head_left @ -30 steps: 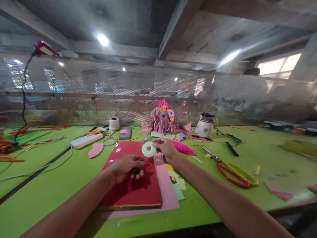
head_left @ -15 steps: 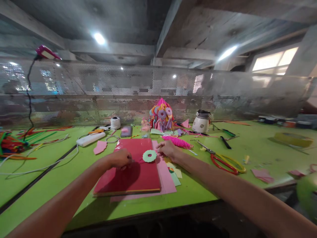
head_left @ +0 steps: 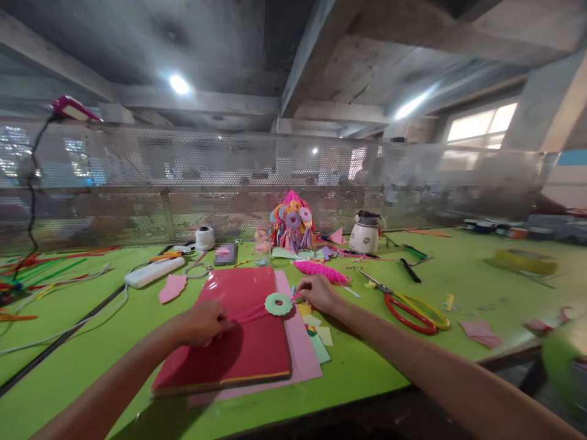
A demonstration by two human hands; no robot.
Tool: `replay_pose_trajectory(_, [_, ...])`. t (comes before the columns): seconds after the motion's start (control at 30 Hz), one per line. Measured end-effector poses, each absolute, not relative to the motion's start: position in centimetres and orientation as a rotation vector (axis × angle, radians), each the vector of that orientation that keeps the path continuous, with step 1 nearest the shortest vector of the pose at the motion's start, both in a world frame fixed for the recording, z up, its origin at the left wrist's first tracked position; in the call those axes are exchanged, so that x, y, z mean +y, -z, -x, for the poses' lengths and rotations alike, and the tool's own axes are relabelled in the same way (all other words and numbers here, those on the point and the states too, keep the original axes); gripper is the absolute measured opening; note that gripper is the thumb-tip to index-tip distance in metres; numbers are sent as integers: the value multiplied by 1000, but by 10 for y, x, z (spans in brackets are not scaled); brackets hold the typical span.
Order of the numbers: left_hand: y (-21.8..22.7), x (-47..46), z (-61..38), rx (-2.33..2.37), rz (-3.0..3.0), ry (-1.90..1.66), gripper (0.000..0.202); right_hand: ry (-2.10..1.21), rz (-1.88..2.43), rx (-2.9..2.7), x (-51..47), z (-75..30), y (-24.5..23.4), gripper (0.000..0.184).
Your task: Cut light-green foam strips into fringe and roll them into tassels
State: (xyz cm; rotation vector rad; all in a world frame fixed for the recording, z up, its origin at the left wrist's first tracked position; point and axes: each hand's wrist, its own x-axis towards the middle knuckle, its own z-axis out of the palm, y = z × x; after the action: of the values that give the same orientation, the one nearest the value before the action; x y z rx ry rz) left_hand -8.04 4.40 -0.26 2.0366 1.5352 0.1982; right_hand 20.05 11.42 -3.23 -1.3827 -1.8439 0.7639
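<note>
A pale green scalloped paper ring (head_left: 278,304) hangs over a red sheet stack (head_left: 243,354) with a glossy cover. Pink yarn (head_left: 252,314) stretches through or behind the ring; which of the two I cannot tell. My left hand (head_left: 205,322), low over the red stack, is closed on the yarn's left end. At the ring's right side my right hand (head_left: 318,292) pinches the other end of the yarn. Pink paper (head_left: 302,354) sticks out from beneath the stack. Just beyond my right hand lies a bundle of bright pink yarn (head_left: 323,272).
Scissors (head_left: 410,313) with red and yellow handles lie to the right, near a black-handled tool (head_left: 409,271). A tasselled paper ornament (head_left: 292,223) and a white jug (head_left: 365,233) stand at the back. On the left is a white power strip (head_left: 155,272). Paper scraps (head_left: 320,348) lie beside the stack.
My left hand has moved left and toward me, drawing out a longer stretch of pink yarn between it and the ring. My right hand stays beside the ring. The view has shifted slightly.
</note>
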Motion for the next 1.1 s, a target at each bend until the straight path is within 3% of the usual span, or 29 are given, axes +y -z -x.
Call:
replay_pose_trajectory(0.27, [-14, 34, 114, 1963, -2274, -120, 32, -251, 1480, -1959, 146, -220, -19, 21])
replay_pose_trajectory(0.37, [-24, 37, 134, 2041, -2247, -99, 28, -282, 1604, -2044, 178, -233, -44, 13])
replay_pose_trajectory(0.47, [-31, 42, 125, 1995, -2198, -338, 30, -377, 1709, -2178, 206, -235, -52, 19])
replay_pose_trajectory(0.6, [-32, 46, 70, 1567, -2275, -534, 27, -343, 1753, -2319, 233, -212, -42, 25])
replay_pose_trajectory(0.7, [-20, 42, 36, 1362, -2340, -483, 25, -211, 1727, -2413, 252, -187, -27, 26])
replay_pose_trajectory(1.1, [8, 38, 36, 1387, -2401, -713, 34, 115, 1865, -2403, 307, -163, 30, 30])
